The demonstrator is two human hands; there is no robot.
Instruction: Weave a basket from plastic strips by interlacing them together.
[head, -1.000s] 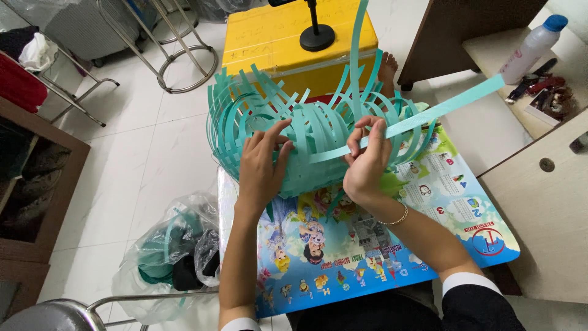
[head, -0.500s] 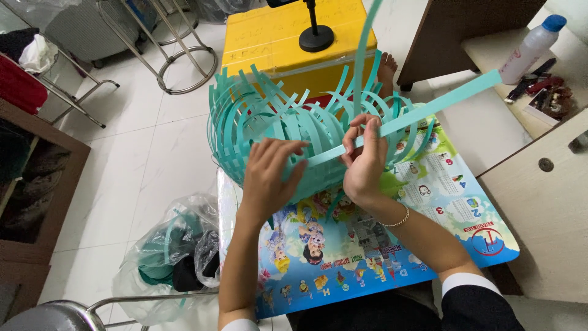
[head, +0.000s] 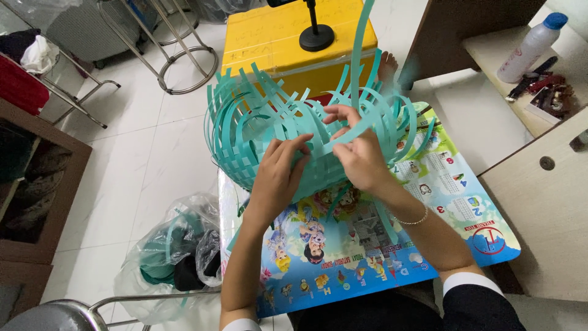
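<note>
Strip [head: 358, 67] has swung from the 2 o'clock slant to nearly upright at 12 since a second ago; right hand [head: 358, 153] has shifted up with it. Mat [head: 392, 257], colourful, lies under everything. Basket [head: 269, 135], teal, half woven, sits on the mat's 11 o'clock end, loose ends fanning up. Yellow box [head: 275, 37] at 12 behind it. Left hand [head: 278, 175] presses flat on the basket wall, fingers spread, gripping nothing. Right hand pinches the strip, fingers closed.

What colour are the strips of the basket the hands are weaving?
Teal green, seen in the head view: the half-woven plastic strip basket is one plain colour.
</note>
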